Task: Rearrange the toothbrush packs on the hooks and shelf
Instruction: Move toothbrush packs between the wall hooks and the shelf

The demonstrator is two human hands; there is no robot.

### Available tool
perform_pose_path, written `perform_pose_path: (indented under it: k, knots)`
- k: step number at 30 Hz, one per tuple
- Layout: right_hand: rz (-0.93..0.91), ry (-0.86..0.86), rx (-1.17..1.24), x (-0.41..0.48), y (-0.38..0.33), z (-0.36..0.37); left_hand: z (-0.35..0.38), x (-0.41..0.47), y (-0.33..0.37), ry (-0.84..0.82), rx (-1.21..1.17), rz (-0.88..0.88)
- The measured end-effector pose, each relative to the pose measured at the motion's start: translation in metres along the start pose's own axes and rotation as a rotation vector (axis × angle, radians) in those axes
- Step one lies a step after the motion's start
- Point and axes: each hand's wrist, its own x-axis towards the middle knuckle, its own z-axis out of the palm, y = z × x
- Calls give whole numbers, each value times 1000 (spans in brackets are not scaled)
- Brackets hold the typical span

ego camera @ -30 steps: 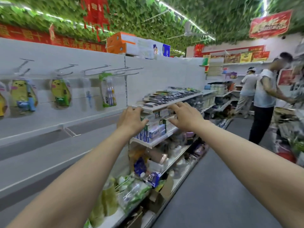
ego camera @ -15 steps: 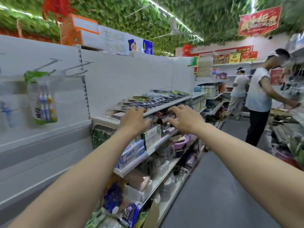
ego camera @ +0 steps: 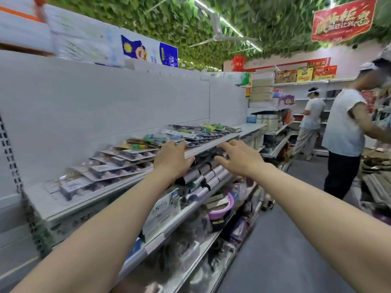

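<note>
Several flat toothbrush packs (ego camera: 118, 163) lie overlapped in a row along the white top shelf (ego camera: 53, 210), running back to green and yellow packs (ego camera: 211, 127) at the far end. My left hand (ego camera: 172, 158) rests palm down at the shelf's front edge, its fingertips on the packs, fingers only slightly bent. My right hand (ego camera: 237, 156) hovers just right of it by the shelf edge, fingers spread and holding nothing. No hooks show in this view.
Below the top shelf are boxed tubes (ego camera: 203, 176), cartons (ego camera: 163, 210) and a pink basin (ego camera: 222, 208). Two people (ego camera: 342, 132) stand in the aisle at the right, by a stack of goods (ego camera: 376, 178). Grey aisle floor (ego camera: 275, 261) lies beside me.
The view has swung right along the aisle; the hooks with hanging packs have left the frame. Both hands moved with it along the shelf edge and still hold nothing.
</note>
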Motion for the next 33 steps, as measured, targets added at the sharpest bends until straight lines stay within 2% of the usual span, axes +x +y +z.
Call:
perform_pose_path:
  k: [8, 15, 24, 33]
  knots:
    - [-162, 37, 42, 121, 136, 36, 76, 127, 58, 84, -22, -128]
    - [-220, 51, 153, 222, 219, 80, 136, 237, 102, 120, -62, -148]
    - [-258, 61, 181, 360, 303, 151, 221, 388, 114, 130, -15, -168]
    - [-252, 55, 176, 518, 384, 193, 284, 548, 115, 123, 5, -202]
